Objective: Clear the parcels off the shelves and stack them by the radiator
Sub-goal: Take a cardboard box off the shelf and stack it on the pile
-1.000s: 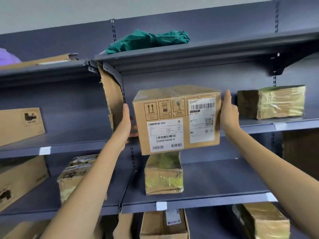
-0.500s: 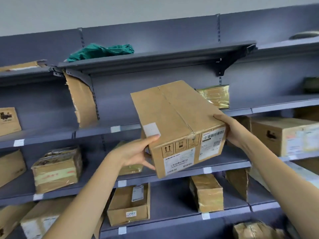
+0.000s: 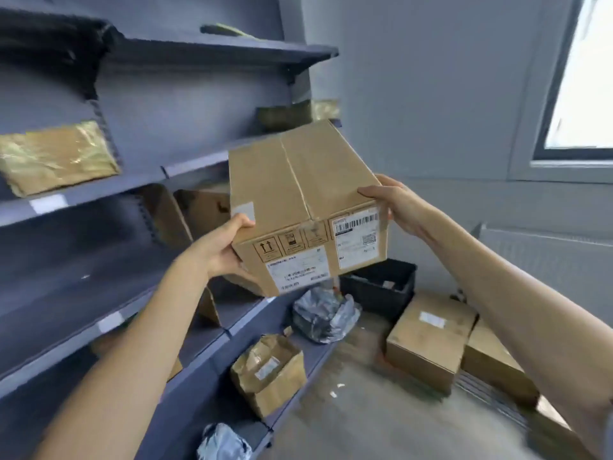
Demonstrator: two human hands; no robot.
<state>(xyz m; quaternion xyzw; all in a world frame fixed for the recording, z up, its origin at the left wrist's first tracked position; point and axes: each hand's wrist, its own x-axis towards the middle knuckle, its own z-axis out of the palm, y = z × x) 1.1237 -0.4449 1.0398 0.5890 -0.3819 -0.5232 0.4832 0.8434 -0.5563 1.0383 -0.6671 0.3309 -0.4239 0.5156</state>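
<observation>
Box (image 3: 305, 207) is clamped between two hands at frame centre, clear of the shelves (image 3: 185, 167). Left hand (image 3: 222, 250) is wrapped round the lower-left corner, thumb on top, fingers underneath. Right hand (image 3: 394, 207) is pressed against the right side, thumb hooked over the top edge.

Risk: box is tilted, labelled face turned toward the camera; a slip could be caused by the side-on right-hand hold, since no palm is seen underneath there. Frame is motion-blurred, so a clip on the shelf edge at left cannot be ruled out.

Radiator (image 3: 544, 260) is seen at right. Two boxes on the floor (image 3: 431, 336) are already set beside it, lower right of the held box. Other parcels are left on the shelves.
</observation>
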